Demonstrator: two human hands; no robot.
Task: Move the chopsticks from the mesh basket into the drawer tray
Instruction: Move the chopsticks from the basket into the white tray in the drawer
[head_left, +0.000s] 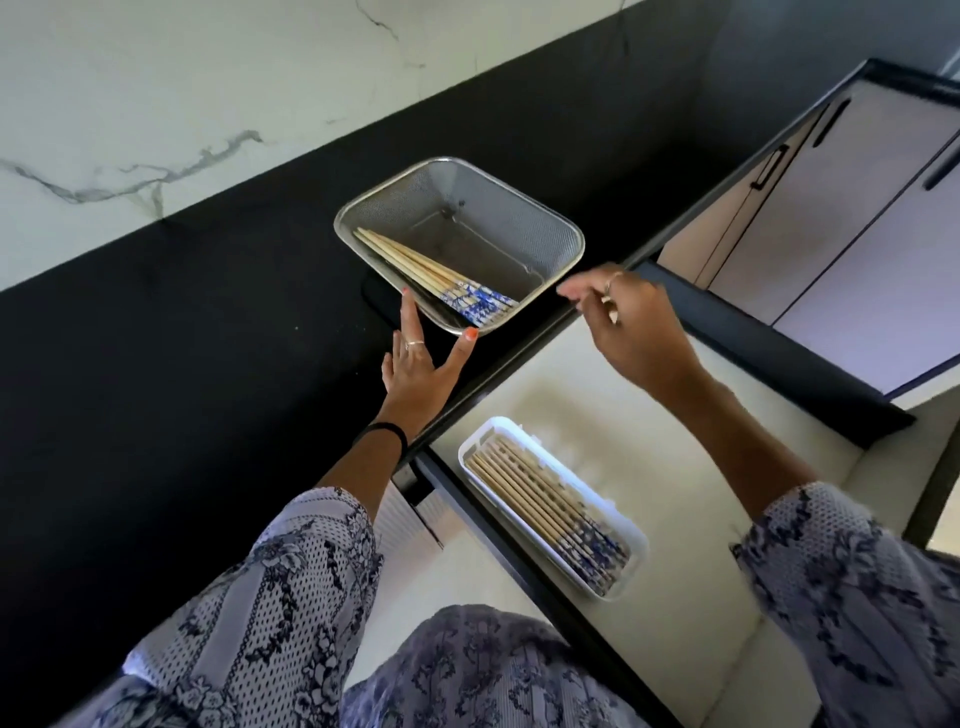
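Observation:
A steel mesh basket (519, 218) sits on the black counter and holds several wooden chopsticks (415, 265) with blue-and-white patterned ends, lying along its left side. My left hand (421, 364) rests open against the basket's near corner, forefinger and thumb touching the rim. My right hand (634, 317) hovers just right of the basket above the open drawer, fingers loosely curled, holding nothing that I can see. In the drawer, a white plastic tray (636, 545) holds several more chopsticks (540, 499) laid side by side.
The black counter (182, 389) runs diagonally, with a marble wall (156, 78) behind it. The open drawer (675, 597) has a pale liner and dark edges. Cabinet doors with black handles (831, 208) stand at the upper right.

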